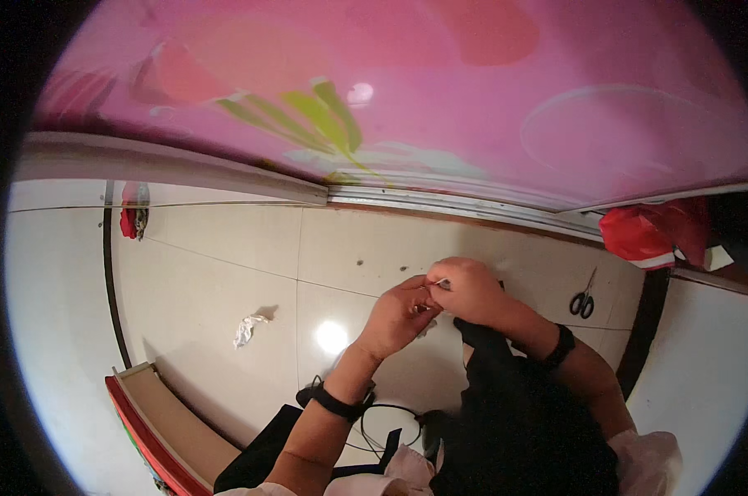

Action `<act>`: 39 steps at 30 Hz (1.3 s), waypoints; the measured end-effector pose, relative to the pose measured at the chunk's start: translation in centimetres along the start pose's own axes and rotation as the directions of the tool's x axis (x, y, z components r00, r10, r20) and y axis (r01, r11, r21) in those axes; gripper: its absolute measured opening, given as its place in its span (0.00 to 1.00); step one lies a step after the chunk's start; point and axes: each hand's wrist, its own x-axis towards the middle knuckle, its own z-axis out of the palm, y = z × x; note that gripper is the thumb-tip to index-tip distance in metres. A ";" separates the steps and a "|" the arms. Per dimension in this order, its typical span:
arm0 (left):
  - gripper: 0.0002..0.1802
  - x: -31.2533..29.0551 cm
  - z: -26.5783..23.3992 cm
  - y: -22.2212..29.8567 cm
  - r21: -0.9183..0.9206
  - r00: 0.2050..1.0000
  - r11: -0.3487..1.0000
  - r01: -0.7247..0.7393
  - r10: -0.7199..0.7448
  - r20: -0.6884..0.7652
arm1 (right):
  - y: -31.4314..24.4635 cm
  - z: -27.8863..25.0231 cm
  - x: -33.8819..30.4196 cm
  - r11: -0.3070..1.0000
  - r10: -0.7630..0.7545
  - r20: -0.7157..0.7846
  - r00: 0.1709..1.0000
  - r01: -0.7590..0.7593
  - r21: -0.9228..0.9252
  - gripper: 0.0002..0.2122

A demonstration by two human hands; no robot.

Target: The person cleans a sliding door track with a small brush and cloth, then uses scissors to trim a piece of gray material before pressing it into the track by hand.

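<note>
In front of my lap, my left hand (393, 321) and my right hand (471, 291) meet with their fingertips touching. The fingers of both are closed in a pinch. A small pale sliver (443, 283) shows between them, too small and too covered by the fingers to name. Black bands circle both wrists. Black-handled scissors (583, 304) lie on the floor to the right of my right hand, tips pointing away. A crumpled white scrap (250, 328) rests on the floor to the left.
A glossy pink panel with a floral print (440, 99) stands in front, above a metal track (473, 205). Red cloth (651, 231) hangs at the right. An open drawer (176, 422) juts out at lower left. Black cable (390, 407) loops near my lap. Small dark specks dot the tiles.
</note>
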 end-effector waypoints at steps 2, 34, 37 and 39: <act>0.05 0.0 0.2 0.3 0.084 0.978 0.995 -0.062 0.078 -0.194 | -0.9 -0.2 -0.2 0.995 -0.074 -0.112 0.991 0.080 0.056 0.11; 0.04 -24.3 -18.9 6.1 0.627 0.810 0.722 0.294 0.160 -0.564 | -6.8 3.5 12.0 0.869 -0.338 -0.163 0.927 0.241 -0.431 0.10; 0.04 -24.0 -19.5 5.6 0.603 0.811 0.722 0.339 0.101 -0.577 | -3.7 3.9 14.4 0.693 -0.400 -0.132 0.907 0.205 -0.692 0.15; 0.03 -23.0 -19.3 5.6 0.598 0.837 0.736 0.316 0.081 -0.541 | -1.1 5.1 15.1 0.465 -0.635 -0.026 0.772 0.354 -0.811 0.17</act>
